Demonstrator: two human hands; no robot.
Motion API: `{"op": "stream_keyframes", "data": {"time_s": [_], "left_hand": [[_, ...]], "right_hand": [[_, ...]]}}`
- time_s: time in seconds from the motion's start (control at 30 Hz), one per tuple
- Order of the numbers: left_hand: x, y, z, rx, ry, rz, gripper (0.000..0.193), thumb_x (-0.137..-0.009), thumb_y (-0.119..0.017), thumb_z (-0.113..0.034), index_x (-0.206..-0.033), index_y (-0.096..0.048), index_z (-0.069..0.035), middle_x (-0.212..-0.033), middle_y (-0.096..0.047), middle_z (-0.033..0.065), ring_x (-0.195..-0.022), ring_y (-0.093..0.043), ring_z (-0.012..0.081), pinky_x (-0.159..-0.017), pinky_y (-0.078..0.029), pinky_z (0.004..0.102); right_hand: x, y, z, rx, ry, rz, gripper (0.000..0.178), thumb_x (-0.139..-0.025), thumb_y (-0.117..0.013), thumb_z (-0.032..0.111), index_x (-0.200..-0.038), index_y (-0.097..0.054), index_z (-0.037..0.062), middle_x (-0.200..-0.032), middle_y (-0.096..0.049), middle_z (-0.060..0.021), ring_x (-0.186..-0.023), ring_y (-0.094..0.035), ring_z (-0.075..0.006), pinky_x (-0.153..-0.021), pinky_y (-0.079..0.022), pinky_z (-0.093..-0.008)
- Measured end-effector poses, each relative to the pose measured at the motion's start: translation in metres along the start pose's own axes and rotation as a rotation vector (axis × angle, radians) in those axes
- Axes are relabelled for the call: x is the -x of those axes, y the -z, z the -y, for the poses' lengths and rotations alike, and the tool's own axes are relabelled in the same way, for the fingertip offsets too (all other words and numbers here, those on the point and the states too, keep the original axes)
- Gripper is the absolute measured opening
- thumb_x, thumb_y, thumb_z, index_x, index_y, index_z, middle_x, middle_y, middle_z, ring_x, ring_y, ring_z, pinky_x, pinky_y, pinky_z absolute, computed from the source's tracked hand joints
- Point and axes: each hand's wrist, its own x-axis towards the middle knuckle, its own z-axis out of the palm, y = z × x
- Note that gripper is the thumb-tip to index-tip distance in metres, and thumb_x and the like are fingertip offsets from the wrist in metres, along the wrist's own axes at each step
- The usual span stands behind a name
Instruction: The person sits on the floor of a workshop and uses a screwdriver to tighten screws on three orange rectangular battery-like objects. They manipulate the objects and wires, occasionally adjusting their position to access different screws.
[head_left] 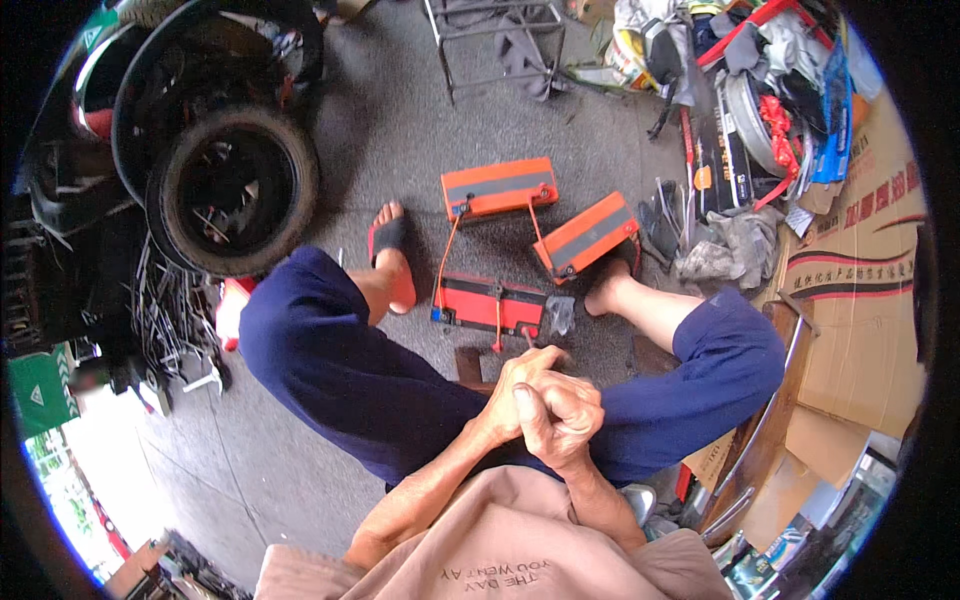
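Both hands were clasped together over the lap, left hand (pixel 512 395) and right hand (pixel 560 415) clenched on a thin red wire (pixel 497 325) running far to the nearest orange battery (pixel 488 303), long axis left-right.

Cluttered workshop, grey concrete floor (pixel 400 120)

Seen from above, the left hand (pixel 515 395) and right hand (pixel 560 415) are clasped together between the knees of dark blue trousers (pixel 340 370), pinching something thin whose kind cannot be told. Just beyond them, three orange rectangular batteries with grey tops (pixel 498 188) lie on the grey concrete floor (pixel 400 120), linked by orange wires (pixel 447 255). A foot in a red sandal (pixel 392 262) rests beside them. A black rubber tyre (pixel 238 190) stands to the left.
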Motion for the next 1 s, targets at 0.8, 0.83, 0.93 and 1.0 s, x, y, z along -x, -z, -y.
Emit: {"op": "stream_keyframes", "data": {"time_s": [0.8,0.83,0.93,1.0], "left_hand": [[-0.021,-0.04,0.001,-0.056,-0.096,-0.592,0.046,-0.065,-0.073,0.008,-0.059,-0.03,-0.008,-0.056,-0.028,0.0087,-0.048,-0.032,0.0284,-0.047,-0.024,0.042],[-0.022,-0.039,0.001,-0.046,-0.091,-0.582,0.045,-0.063,-0.072,0.007,-0.059,-0.03,-0.008,-0.056,-0.028,0.009,-0.049,-0.031,0.0285,-0.047,-0.023,0.0422],[-0.025,-0.036,-0.003,-0.078,-0.093,-0.577,0.045,-0.066,-0.073,0.006,-0.06,-0.03,-0.008,-0.055,-0.029,0.0092,-0.048,-0.03,0.028,-0.047,-0.023,0.0424],[-0.029,-0.037,-0.008,-0.069,-0.071,-0.596,0.045,-0.071,-0.072,0.006,-0.06,-0.031,-0.008,-0.056,-0.03,0.0092,-0.048,-0.03,0.028,-0.047,-0.023,0.0419]], "right_hand": [[-0.033,-0.002,-0.013,-0.276,0.004,0.121,0.029,-0.071,-0.061,-0.002,-0.052,-0.039,0.0022,-0.05,-0.045,-0.0086,-0.04,-0.043,-0.0211,-0.046,-0.038,-0.0343],[-0.034,0.001,-0.013,-0.267,0.006,0.126,0.029,-0.07,-0.062,-0.001,-0.052,-0.04,0.0028,-0.05,-0.045,-0.008,-0.04,-0.043,-0.0212,-0.045,-0.037,-0.0339],[-0.035,0.005,-0.014,-0.26,0.001,0.142,0.028,-0.068,-0.065,0.001,-0.052,-0.042,0.0038,-0.05,-0.045,-0.0067,-0.04,-0.042,-0.0209,-0.045,-0.035,-0.0332],[-0.034,0.008,-0.014,-0.254,-0.005,0.153,0.028,-0.067,-0.066,0.002,-0.052,-0.042,0.0042,-0.051,-0.046,-0.0061,-0.04,-0.042,-0.0207,-0.045,-0.034,-0.0329]]}}
